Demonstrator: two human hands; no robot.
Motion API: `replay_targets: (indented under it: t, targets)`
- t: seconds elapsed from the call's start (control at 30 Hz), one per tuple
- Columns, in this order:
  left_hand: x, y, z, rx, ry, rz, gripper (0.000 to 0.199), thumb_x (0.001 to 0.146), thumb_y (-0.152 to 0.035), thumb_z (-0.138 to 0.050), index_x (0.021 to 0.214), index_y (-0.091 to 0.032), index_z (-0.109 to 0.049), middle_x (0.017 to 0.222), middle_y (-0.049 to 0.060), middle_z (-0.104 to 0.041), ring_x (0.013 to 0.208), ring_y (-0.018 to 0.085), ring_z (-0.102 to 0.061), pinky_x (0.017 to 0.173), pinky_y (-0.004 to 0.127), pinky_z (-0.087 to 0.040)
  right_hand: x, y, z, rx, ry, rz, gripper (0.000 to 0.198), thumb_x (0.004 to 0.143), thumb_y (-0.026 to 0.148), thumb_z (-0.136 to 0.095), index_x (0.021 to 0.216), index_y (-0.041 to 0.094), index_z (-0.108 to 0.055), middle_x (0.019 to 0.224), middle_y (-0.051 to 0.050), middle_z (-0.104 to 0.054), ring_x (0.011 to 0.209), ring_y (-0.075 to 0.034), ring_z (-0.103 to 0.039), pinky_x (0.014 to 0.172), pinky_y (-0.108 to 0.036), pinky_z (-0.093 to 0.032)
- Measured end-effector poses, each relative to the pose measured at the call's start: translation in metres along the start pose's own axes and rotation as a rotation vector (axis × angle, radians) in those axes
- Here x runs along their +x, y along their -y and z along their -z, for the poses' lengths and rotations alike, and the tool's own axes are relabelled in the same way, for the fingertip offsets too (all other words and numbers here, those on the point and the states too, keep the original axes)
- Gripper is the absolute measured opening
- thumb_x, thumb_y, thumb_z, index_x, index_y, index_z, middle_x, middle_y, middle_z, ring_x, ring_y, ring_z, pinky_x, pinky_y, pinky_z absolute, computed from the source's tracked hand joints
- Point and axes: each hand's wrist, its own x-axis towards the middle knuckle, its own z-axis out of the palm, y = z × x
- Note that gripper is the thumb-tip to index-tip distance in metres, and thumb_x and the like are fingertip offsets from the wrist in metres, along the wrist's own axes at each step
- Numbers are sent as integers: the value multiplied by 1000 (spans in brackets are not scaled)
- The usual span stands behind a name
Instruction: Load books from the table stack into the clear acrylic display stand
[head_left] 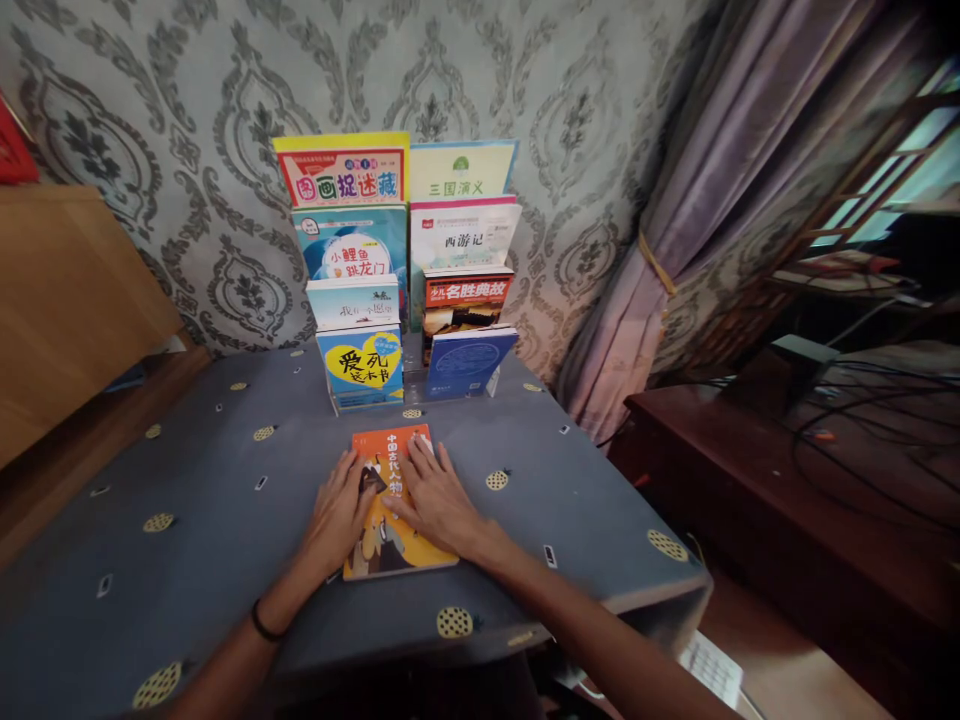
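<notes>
An orange book [416, 545] with Chinese lettering and drawn figures lies flat on the table, cover up. My left hand [335, 508] rests along its left side, fingers stretched over the edge of the cover. Across the upper right part of the cover lies my right hand [439, 500], its fingers spread. Neither hand is wrapped round the book. Behind it stands a tiered rack of books in two columns, with a yellow and blue book [365, 368] in front on the left and a dark blue book [471, 362] in front on the right.
A blue cloth with pineapple prints [225, 500] covers the table. To the left is a wooden panel [75, 290]. At the right stand a tied purple curtain [637, 250] and a dark red desk [735, 480] with tangled black cables [862, 420]. Patterned wallpaper backs the rack.
</notes>
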Motion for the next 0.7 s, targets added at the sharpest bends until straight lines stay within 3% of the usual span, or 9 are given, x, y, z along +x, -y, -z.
replay_targets:
  t: [0.2,0.4,0.7]
  targets:
    - [-5,14,-13,1,28,-40,58,95,-31,-41,150,-17,-35,154,18,-42,144,31,-39,116,55,-35,28,22,-8,100,39,147,81,99,64,-30,151,3,-36,157,-22,-35,151,-30,-24,124,-51,-17]
    - [-5,8,-8,-34,31,-50,64,93,-26,-42,155,-20,-28,156,14,-40,147,31,-32,119,55,-31,48,22,-16,208,99,176,84,99,67,-22,152,3,-34,158,-22,-35,151,-28,-24,125,-48,-14]
    - [-3,1,-4,-18,48,9,53,100,-38,-34,148,-16,-39,154,18,-43,148,29,-32,119,54,-30,49,5,-13,122,52,109,74,101,60,-31,151,6,-38,158,-20,-33,151,-28,-23,124,-49,-19]
